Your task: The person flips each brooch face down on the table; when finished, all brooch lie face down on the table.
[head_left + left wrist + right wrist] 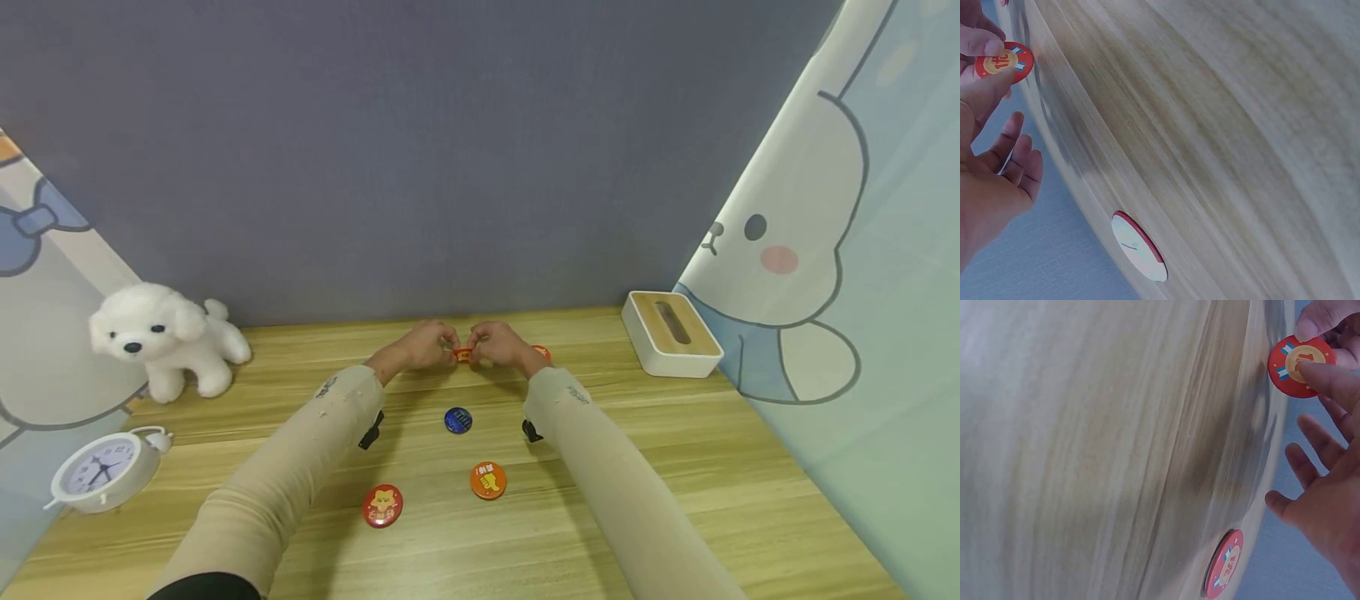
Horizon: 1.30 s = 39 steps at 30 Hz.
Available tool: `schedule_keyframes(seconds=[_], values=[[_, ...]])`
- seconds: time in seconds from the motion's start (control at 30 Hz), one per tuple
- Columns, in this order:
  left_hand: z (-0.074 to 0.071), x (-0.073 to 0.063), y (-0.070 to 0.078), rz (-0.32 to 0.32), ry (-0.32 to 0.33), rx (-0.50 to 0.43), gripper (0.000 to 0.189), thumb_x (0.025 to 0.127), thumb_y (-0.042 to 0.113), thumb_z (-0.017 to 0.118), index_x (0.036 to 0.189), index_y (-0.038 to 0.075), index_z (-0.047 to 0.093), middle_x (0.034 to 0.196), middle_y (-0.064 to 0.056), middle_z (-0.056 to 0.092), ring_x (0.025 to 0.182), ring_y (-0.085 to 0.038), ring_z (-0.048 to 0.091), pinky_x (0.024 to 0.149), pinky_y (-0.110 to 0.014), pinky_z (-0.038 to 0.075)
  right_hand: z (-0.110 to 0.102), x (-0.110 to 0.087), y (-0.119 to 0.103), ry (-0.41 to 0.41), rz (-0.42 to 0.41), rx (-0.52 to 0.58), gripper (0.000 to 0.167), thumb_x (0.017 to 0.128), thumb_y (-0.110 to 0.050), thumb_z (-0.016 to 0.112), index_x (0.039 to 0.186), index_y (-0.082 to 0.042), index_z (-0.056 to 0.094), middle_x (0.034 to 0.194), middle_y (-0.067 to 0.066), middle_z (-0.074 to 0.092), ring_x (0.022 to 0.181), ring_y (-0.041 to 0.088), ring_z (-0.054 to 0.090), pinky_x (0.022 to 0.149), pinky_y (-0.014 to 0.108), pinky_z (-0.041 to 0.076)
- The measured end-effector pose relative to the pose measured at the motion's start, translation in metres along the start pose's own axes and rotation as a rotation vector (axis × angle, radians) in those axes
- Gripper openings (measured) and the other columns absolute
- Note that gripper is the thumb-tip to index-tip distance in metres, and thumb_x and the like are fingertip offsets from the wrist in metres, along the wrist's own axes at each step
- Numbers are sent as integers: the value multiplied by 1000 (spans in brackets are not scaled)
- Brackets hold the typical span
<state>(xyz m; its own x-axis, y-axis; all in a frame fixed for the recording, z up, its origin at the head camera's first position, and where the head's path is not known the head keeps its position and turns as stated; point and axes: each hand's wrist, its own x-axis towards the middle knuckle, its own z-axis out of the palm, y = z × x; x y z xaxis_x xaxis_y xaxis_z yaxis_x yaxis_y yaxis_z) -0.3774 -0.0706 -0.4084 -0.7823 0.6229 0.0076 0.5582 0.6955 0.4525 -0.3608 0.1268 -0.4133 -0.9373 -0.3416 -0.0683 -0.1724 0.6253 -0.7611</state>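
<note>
A: Start at your grip. What have your hands got?

B: Your left hand (420, 346) and right hand (501, 344) meet at the far middle of the bench (675, 467), and between them they pinch one small red badge (463, 355). In the left wrist view your thumb presses on the face of that red badge (1004, 62) while the other fingers (1019, 159) hang loose and spread. In the right wrist view a fingertip lies across the same red badge (1300, 367), and the remaining fingers (1310, 462) stay half open, holding nothing.

A: So where is the badge itself?

B: Lifted a little off the wood, near the back edge of the bench, at twelve o'clock from you.

A: And around it?

B: Just past your right hand, at about two o'clock from the grip, a second red badge (542, 352) lies on the bench. At six o'clock from the grip sits a blue badge (457, 420). Nearer to you lie an orange badge (488, 480) and a red lion badge (383, 506), well apart from the hands.

A: Further out?

B: A tissue box (670, 333) at three o'clock, a white plush dog (161, 333) at nine, and a white alarm clock (105, 469) at about eight.
</note>
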Motion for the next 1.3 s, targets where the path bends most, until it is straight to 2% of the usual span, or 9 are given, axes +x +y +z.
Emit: schedule_keyframes(seconds=[0.17,0.37,0.47,0.63,0.7,0.73,0.83,0.97,1.3], values=[[0,-2,1,22,18,12,10,85,13,79,92,11,72,107,-9,70,113,-33,58,105,-54,40,1,-1,1,-3,-21,-3,10,82,-1,69,92,-1,69,152,19,48,144,35,42,115,50,38],[0,-3,-1,53,20,50,9,86,16,78,90,13,71,113,-10,71,121,-36,55,116,-59,26,1,-3,0,-18,-26,23,6,82,0,71,86,-4,69,153,19,46,146,34,38,118,54,32],[1,-4,-1,65,24,67,8,87,15,78,90,13,70,115,-11,71,122,-37,55,117,-60,25,2,-4,0,-17,-29,21,6,82,-1,72,87,-4,70,152,18,48,145,33,40,117,53,34],[3,-6,-1,81,30,114,9,86,15,78,90,14,71,113,-11,71,120,-34,57,114,-61,29,1,-7,-1,-33,-36,1,12,80,-2,73,92,-3,73,133,16,63,126,31,54,103,45,44],[4,-7,-1,85,28,135,9,86,15,78,91,14,71,113,-10,71,118,-33,58,113,-60,30,1,-7,-1,-40,-42,-12,14,79,-3,73,93,-3,74,133,16,64,126,31,54,104,45,45],[4,-8,-1,86,23,152,9,86,16,78,92,14,72,111,-9,71,118,-33,58,113,-60,30,1,-7,0,-42,-47,-33,15,78,-4,73,93,-4,75,136,15,62,130,31,54,107,46,44],[3,-11,0,89,-15,212,11,88,17,76,99,15,75,111,-7,72,116,-31,58,114,-57,31,1,-7,2,-78,-64,-164,18,81,-9,70,96,-9,78,146,14,56,140,30,48,121,51,28],[1,-14,3,95,-65,265,17,91,17,73,108,14,76,112,-7,73,116,-30,59,114,-54,32,2,-8,3,-129,-66,-314,25,83,-16,63,102,-15,80,151,12,51,145,29,42,125,54,11],[-3,-13,4,78,-94,259,20,93,15,69,111,16,77,113,-4,73,120,-28,56,119,-55,26,1,-9,-1,-158,-41,-367,31,85,-16,59,108,-18,79,154,9,48,147,26,37,125,50,12]])
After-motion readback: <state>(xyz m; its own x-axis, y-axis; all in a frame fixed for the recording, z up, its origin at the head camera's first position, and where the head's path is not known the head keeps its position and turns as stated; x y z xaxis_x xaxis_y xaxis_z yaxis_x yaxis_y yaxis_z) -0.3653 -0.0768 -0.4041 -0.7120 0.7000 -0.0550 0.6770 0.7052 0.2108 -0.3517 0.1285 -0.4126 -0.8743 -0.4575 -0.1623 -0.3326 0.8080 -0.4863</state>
